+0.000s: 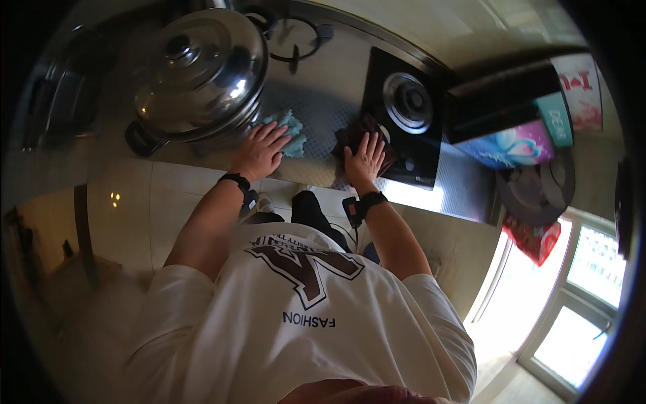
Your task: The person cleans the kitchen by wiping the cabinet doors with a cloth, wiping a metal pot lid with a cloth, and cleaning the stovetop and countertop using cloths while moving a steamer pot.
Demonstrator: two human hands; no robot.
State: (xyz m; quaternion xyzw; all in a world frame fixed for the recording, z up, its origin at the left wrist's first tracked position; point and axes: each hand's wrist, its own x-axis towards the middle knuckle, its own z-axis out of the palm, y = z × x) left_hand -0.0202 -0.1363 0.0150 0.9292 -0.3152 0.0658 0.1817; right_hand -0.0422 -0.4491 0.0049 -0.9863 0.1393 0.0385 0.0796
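Head view: left hand (258, 153) on crumpled cloth (294, 132) beside domed metal pot (205, 77).

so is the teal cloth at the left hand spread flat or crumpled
Crumpled: the teal cloth shows uneven folds and ragged edges beyond the left hand; part is hidden.

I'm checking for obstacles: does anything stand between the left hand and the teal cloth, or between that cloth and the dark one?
Nothing visible: the left hand lies on the teal cloth, and only countertop shows between that and the dark cloth under the right hand.
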